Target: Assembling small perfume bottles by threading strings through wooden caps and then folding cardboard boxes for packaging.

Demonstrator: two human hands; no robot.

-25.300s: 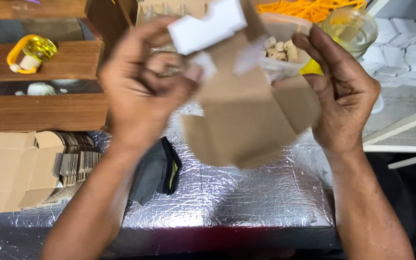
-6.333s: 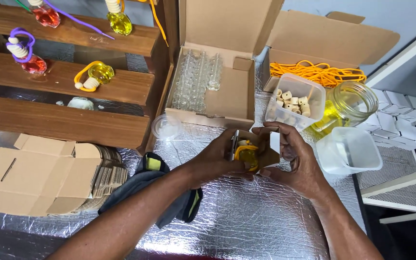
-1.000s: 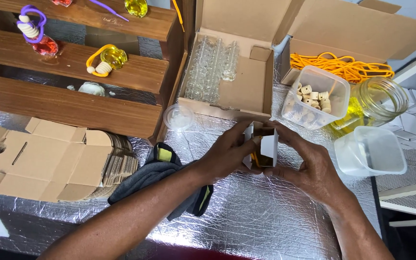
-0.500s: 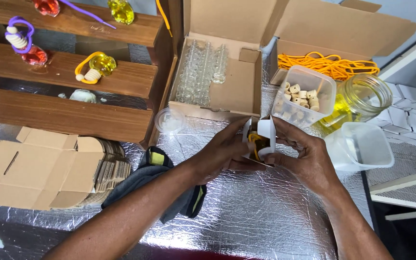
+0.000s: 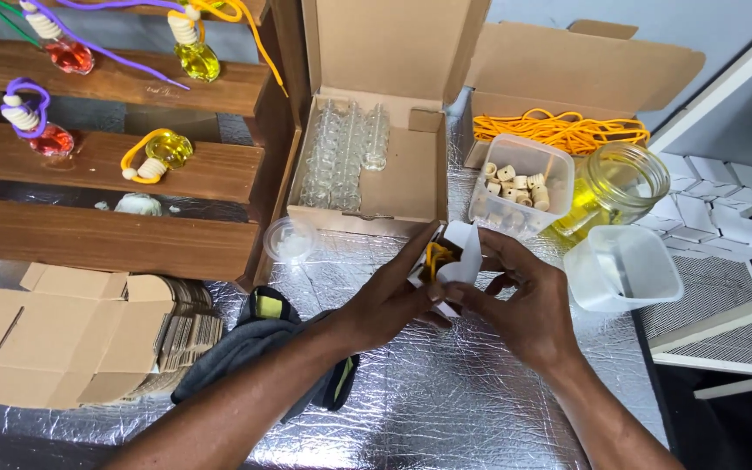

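Observation:
Both hands hold a small white carton (image 5: 456, 258) above the silver foil table (image 5: 446, 418). Yellow cord and a small bottle show inside its open top. My left hand (image 5: 386, 298) grips the carton's left side from below. My right hand (image 5: 524, 305) pinches its white flap and right side. The carton's lower half is hidden by my fingers.
An open cardboard box of small glass bottles (image 5: 367, 161) lies behind the hands. A tub of wooden caps (image 5: 520, 181), a jar of yellow liquid (image 5: 613, 187), an empty tub (image 5: 624, 268) and a box of yellow cords (image 5: 559, 130) sit right. Flat cardboard blanks (image 5: 54, 335) and a dark cloth (image 5: 258, 348) lie left, below wooden shelves (image 5: 106, 165).
The carton has stayed in both hands above the table. Its white flaps have been folded closer over the yellow cord. The camera view has shifted slightly.

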